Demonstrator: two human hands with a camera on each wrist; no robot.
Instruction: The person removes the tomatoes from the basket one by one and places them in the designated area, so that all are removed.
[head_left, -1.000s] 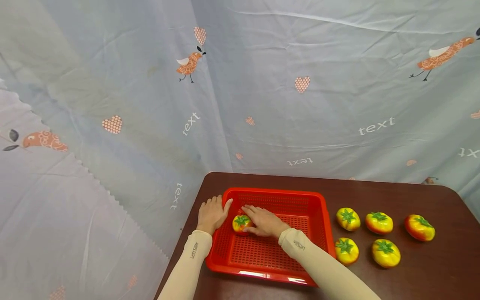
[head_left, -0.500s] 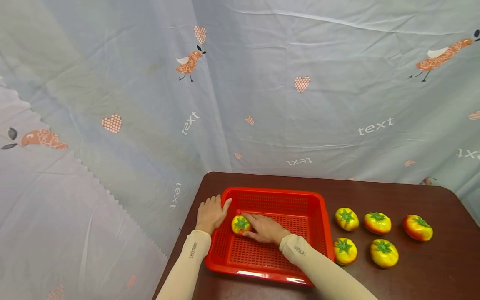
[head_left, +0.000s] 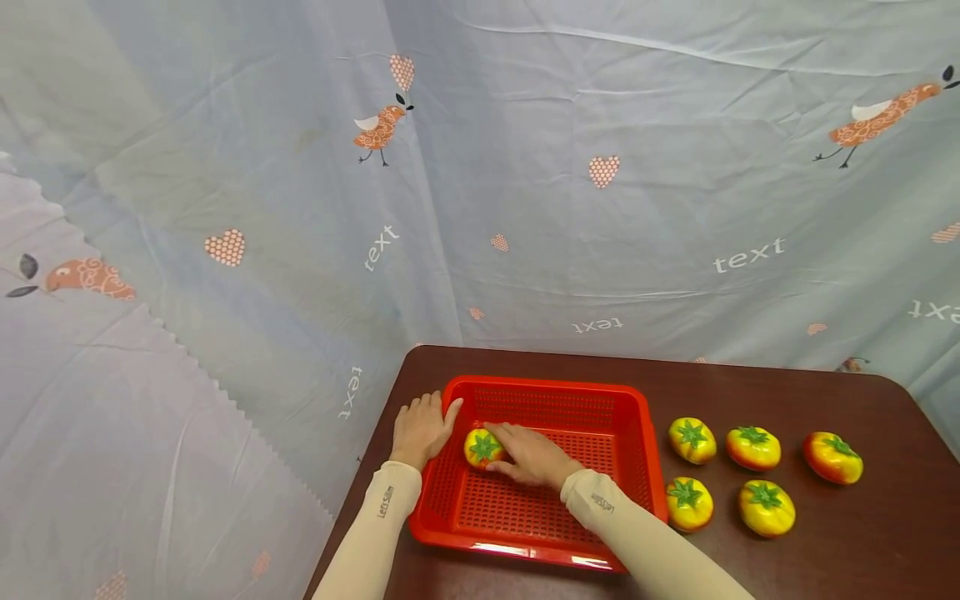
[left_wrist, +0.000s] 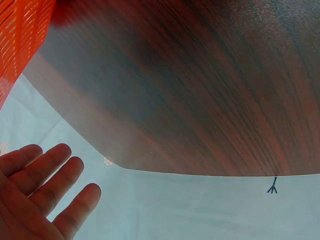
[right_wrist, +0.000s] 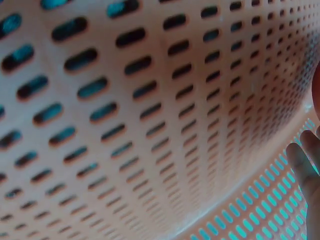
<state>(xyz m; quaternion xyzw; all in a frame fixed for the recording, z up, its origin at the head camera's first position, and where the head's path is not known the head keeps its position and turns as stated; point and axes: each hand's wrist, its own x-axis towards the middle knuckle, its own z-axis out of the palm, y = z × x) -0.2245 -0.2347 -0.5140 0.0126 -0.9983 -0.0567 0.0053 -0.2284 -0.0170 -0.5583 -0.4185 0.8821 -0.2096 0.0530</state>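
In the head view, a glossy yellow-red tomato (head_left: 483, 448) with a green leafy top sits at the left inside a red perforated basket (head_left: 525, 557). My right hand (head_left: 532, 457) reaches over the basket floor and holds this tomato from its right side, index finger at the far side and thumb at the near side. Only a red sliver of the tomato (right_wrist: 316, 95) shows beside the right fingers (right_wrist: 302, 165) in the right wrist view. My left hand (head_left: 422, 429) rests along the basket's left rim, thumb over the edge; its fingers (left_wrist: 55, 187) extend loosely in the left wrist view.
Several more tomatoes lie on the dark wood table (head_left: 862, 542) right of the basket; the nearest tomato (head_left: 689, 504) is right against its side. A patterned grey-blue curtain (head_left: 525, 208) hangs behind and to the left, close to the table edge.
My right hand and the tomato have shifted slightly toward me inside the basket, then stayed nearly still. The left hand keeps its place on the rim.
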